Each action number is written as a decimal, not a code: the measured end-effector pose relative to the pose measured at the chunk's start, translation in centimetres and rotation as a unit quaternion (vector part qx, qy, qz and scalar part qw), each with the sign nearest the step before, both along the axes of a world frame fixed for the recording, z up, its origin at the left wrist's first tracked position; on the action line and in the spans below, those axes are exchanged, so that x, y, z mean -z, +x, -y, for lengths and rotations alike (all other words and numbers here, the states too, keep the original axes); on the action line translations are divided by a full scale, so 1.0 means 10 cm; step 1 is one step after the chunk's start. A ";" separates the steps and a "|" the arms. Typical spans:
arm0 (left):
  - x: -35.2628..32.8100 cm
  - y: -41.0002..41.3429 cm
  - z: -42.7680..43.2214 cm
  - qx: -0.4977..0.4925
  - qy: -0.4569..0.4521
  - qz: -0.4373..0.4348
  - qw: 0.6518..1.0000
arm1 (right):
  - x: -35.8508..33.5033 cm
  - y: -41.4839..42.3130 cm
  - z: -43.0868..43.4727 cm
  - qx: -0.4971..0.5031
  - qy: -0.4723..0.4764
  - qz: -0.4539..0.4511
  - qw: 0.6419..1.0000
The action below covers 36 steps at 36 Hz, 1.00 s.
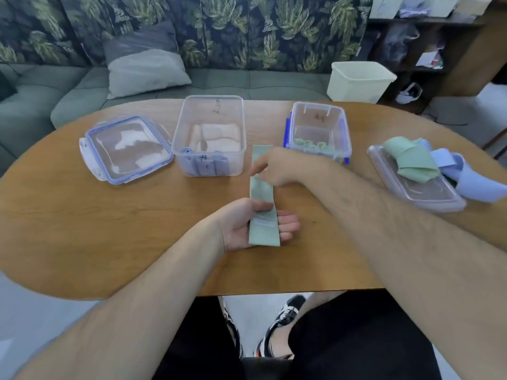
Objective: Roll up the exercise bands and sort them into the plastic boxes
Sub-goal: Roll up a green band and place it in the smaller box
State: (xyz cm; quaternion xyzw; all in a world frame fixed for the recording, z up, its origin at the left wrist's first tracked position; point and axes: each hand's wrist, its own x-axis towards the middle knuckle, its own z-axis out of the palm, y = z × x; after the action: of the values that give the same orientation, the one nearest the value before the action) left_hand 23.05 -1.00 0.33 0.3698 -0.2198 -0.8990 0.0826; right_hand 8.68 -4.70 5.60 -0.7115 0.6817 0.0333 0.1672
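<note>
**A:** We're over the table [82, 229], and the band [262, 198], a pale green one, is pulled out straight in front of us, running away from our seat.

**B:** The left hand [247, 226] has the near end: palm up, fingers under the strip, thumb clamped on top.

**A:** And the right hand [277, 167] sits further along, fingers curled down onto the band, pinching it as far as we can see. The far end pokes out beyond that hand, reaching in between the two boxes.

**B:** We've got the left box [210, 135] open, blue rolls [208, 165] standing along its near wall. A lid [126, 149] lies flat just beside it, on the left.

**A:** The right box [318, 130] is open too, with green rolls [310, 145] against its near wall.

**B:** Out at the far right we see a second lid [428, 194] with loose bands [408, 160] heaped on it, green and blue, the blue spilling off its right edge.
</note>
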 end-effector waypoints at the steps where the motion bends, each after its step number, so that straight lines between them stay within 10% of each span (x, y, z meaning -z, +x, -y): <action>1: 0.00 0.00 -0.01 0.000 -0.003 0.003 1.000 | 0.07 0.01 -0.06 0.000 0.002 0.010 1.000; 26: -0.07 0.48 -0.67 0.157 -0.102 0.072 0.980 | 0.50 -0.02 -0.42 0.033 -0.071 0.066 0.995; 31: -0.08 0.64 -0.58 0.075 -0.462 0.325 0.821 | 0.67 -0.08 -0.78 0.135 -0.164 0.173 0.962; 33: 0.00 0.62 -0.45 0.000 -0.599 0.359 0.716 | 0.79 -0.07 -0.93 0.136 -0.181 0.174 0.958; 36: 0.11 0.48 -0.27 0.007 -0.663 0.364 0.654 | 0.90 -0.03 -1.03 0.146 -0.218 0.194 0.945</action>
State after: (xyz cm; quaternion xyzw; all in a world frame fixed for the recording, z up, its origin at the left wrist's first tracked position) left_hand 27.83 1.74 -0.81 0.5123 -0.7728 -0.3084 0.2126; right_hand 8.43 5.64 -3.42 -0.6162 0.7229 -0.2795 0.1400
